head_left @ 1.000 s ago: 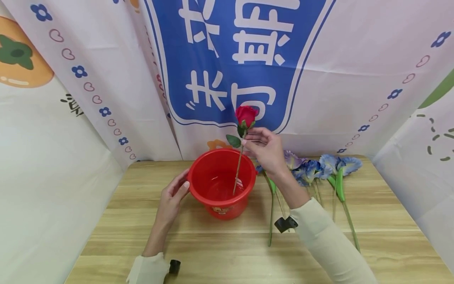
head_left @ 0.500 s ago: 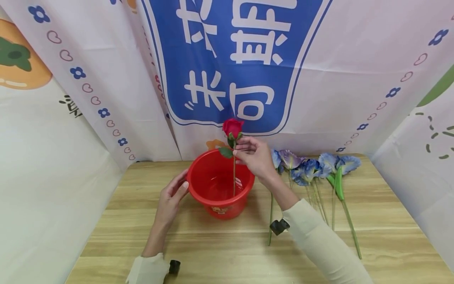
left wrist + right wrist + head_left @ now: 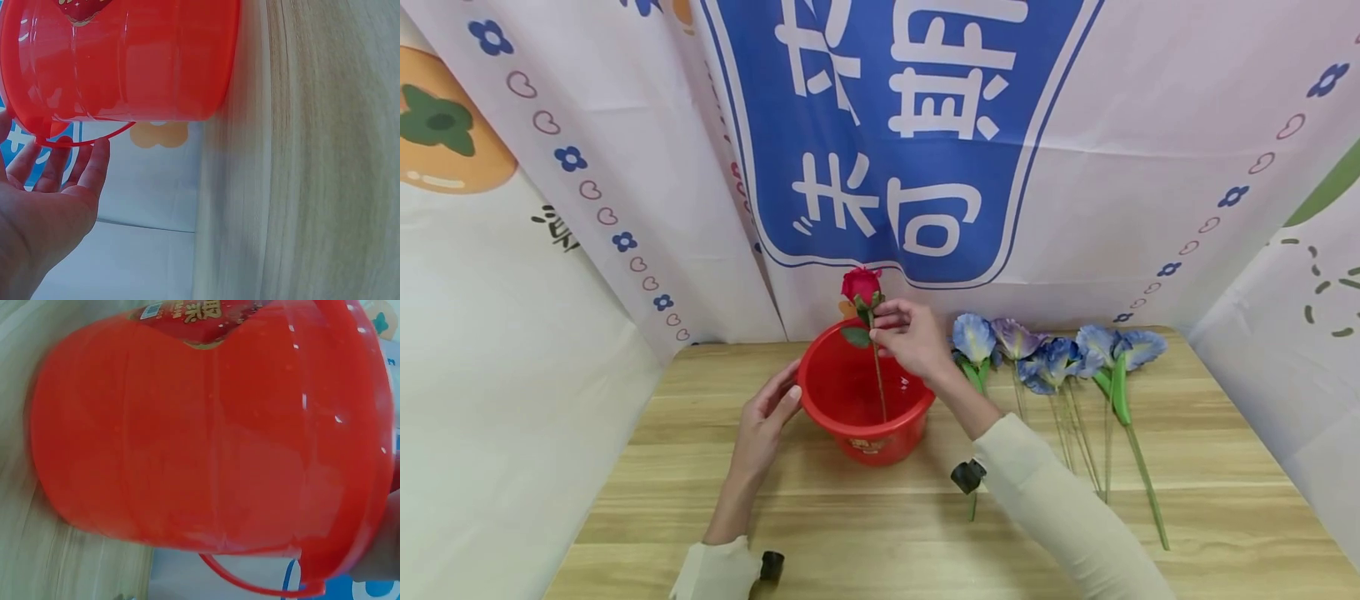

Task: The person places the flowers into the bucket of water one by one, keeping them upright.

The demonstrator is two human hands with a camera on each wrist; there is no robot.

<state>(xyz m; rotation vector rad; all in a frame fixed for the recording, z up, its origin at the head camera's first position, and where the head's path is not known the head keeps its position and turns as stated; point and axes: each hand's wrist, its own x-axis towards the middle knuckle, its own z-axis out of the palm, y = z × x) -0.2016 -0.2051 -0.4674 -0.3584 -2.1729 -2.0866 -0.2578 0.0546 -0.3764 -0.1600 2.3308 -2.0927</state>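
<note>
An artificial red rose (image 3: 861, 287) with green leaves stands nearly upright in a red plastic bucket (image 3: 871, 448), its stem reaching down inside. My right hand (image 3: 913, 337) pinches the stem just below the bloom, over the bucket's far right rim. In the right wrist view the bucket wall (image 3: 181, 450) fills most of the frame and hides the rose; only a bit of hand shows at the right edge. My left hand (image 3: 762, 421) holds the bucket's left rim, thumb on the near side. The left wrist view shows its fingers (image 3: 94, 165) against the thin red handle (image 3: 115, 132).
Several blue and purple artificial irises lie to the right on the wooden table (image 3: 700, 500), among them a light blue iris (image 3: 974, 337) and a purple iris (image 3: 1017, 337). Their stems point toward the front. A printed cloth (image 3: 1075, 208) hangs close behind the table.
My right hand has moved left and down with the rose, which now leans slightly left. More of the irises shows beside the arm. My left hand stays on the rim.
</note>
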